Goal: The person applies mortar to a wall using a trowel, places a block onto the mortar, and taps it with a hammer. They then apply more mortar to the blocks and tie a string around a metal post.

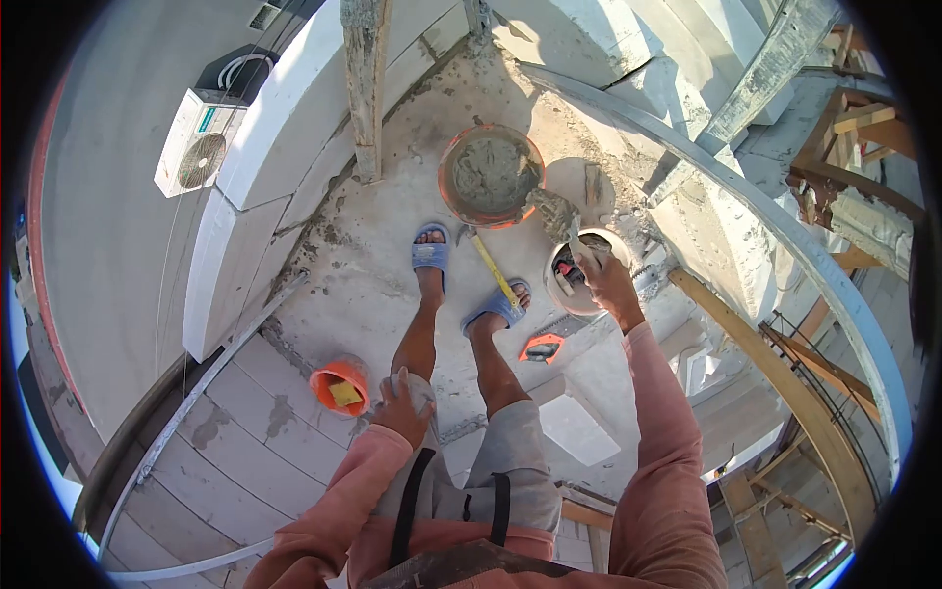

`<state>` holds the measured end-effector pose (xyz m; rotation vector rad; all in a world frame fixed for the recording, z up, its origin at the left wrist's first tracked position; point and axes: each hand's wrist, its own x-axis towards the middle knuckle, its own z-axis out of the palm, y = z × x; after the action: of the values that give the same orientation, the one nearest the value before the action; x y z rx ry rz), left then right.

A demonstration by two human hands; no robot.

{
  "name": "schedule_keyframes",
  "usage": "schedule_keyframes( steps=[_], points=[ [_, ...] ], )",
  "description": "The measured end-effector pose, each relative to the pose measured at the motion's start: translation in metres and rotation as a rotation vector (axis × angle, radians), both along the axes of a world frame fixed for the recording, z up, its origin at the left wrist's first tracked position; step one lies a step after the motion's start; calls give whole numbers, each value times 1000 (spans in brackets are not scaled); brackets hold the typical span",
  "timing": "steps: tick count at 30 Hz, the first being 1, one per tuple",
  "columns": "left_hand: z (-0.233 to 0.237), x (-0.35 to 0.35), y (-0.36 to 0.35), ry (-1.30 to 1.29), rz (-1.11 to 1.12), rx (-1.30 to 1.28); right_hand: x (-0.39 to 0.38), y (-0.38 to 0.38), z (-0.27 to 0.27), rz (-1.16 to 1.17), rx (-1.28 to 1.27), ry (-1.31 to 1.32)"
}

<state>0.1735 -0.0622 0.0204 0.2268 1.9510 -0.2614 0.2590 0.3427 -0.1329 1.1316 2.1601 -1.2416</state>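
Observation:
My right hand (610, 287) is closed around the handle of a trowel (557, 216), whose blade carries grey mortar. The blade is beside the right rim of an orange tub (453, 196) of wet mortar. Below the trowel and my hand stands a white bucket (613, 239) with tools inside, one of them red and black. My left hand (400, 404) rests on my left knee with its fingers spread, holding nothing. Left of that hand is a small orange bucket (319, 385) with a yellow sponge (344, 394) in it.
A yellow level or ruler (491, 264) lies between my sandalled feet. An orange-handled saw (542, 348) is on the floor. Wooden post (366, 98), white block walls (255, 231), a curved metal rail (785, 211) and a plank (775, 363) surround me.

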Motion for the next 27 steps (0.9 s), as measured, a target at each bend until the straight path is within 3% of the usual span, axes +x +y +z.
schedule_keyframes(
  steps=[3, 4, 6, 8, 11, 13, 19, 27],
  points=[
    [-5, -11, 14, -5, -72, -16, -68, -2, 45, -252, -250, 40],
    [-10, -11, 22, 5, -101, -50, -95, 1, 49, -361, -325, 19],
    [-16, -20, 21, -8, -115, -77, -146, 22, 23, -344, -300, -8],
    [-21, -39, 12, -25, -107, -46, -169, 55, -72, 31, 97, 53],
    [-24, -65, 1, -29, -141, 2, -242, 70, -31, -135, 236, -21],
    [-22, -76, 4, -65, -122, -3, -256, 85, -48, -121, 328, -72],
    [-28, -97, -5, -89, -75, 33, -259, 78, -89, -254, 242, 81],
    [-20, -122, 6, -156, -124, -4, -268, 76, -75, -224, 268, 184]
  ],
)
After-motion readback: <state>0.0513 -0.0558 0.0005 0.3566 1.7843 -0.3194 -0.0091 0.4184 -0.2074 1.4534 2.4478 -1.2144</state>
